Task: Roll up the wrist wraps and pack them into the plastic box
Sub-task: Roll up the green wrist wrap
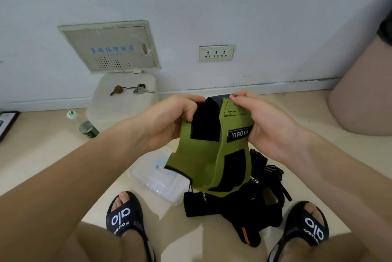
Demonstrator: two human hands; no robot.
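My left hand [169, 119] and right hand [263, 121] both pinch the green wrist wrap's [212, 155] top, above the plastic box [157, 176].

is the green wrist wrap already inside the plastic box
No, both the left hand and right hand hold the green wrist wrap above the plastic box.

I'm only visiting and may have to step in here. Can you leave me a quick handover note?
Left hand and right hand both grip the top of the green wrist wrap, which hangs unrolled above the floor.
The plastic box lies on the floor under it; whether it is open, I cannot tell.
A pile of black wraps lies beside the box.
Done: no wrap visibly rolled or packed.
Left: roll each wrap and pack it.
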